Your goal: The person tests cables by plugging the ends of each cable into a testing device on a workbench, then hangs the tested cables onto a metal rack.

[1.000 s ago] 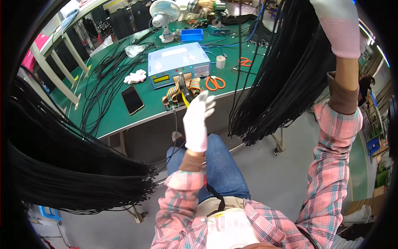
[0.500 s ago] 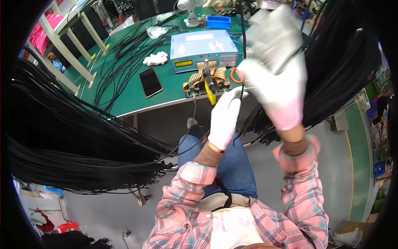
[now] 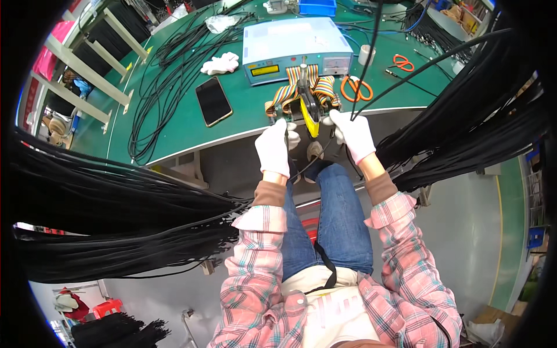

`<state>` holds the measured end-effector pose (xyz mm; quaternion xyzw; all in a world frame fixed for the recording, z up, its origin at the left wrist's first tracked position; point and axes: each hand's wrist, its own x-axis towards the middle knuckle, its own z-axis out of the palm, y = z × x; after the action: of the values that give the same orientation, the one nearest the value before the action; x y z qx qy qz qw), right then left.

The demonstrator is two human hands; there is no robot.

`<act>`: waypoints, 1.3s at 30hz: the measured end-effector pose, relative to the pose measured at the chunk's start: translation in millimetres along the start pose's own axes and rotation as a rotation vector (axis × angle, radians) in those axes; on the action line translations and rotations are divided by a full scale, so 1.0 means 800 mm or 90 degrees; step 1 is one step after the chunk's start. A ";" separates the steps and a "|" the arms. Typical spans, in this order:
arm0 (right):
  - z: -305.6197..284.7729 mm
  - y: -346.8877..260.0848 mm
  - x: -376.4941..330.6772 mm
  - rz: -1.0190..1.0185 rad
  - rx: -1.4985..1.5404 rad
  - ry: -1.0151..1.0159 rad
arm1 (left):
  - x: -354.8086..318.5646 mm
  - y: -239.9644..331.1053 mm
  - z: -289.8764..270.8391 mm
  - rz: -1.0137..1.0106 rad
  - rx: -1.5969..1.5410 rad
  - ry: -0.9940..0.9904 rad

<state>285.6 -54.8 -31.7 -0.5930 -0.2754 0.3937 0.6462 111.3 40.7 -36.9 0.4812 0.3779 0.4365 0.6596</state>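
A green work table [image 3: 238, 124] curves across the upper part of the view, and a grey floor [image 3: 458, 232] lies below it. On the table stands a light blue instrument box [image 3: 293, 42]; striped ribbon cables [image 3: 284, 95] come out at its front, and a black and yellow clamp [image 3: 311, 119] is between them, at the near edge. The left hand [image 3: 271, 152], in a white glove, is just beside the left end of these ribbons, with its fingers bent; I cannot tell if they pinch something. The right hand [image 3: 355, 138], gloved also, is near the right end, and its thumb and fingertips come close together. A thin black cable [image 3: 376, 26] runs down from above to this hand, but whether the fingers press on it, I cannot tell. To the left on the table lie a phone [image 3: 214, 101] and a crumpled white cloth-like item [image 3: 220, 63]; to the right are orange-handled scissors [image 3: 356, 89]. Thick bundles of black cables [image 3: 116, 191] hang at both sides of the person.
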 end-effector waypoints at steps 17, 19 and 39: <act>0.012 0.047 -0.078 -0.048 -0.018 -0.069 | -0.094 -0.166 0.017 -0.785 -0.403 -0.286; 0.018 0.049 -0.096 -0.045 -0.020 -0.082 | -0.091 -0.183 0.041 -0.773 -0.476 -0.251; -0.038 0.004 -0.162 -0.448 -0.688 -0.277 | -0.125 -0.135 0.016 -0.222 -0.216 -0.100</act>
<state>240.6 -179.7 -24.9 -0.6149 -0.7337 0.0773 0.2784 112.9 -73.8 -129.7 0.3238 0.3240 0.3342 0.8237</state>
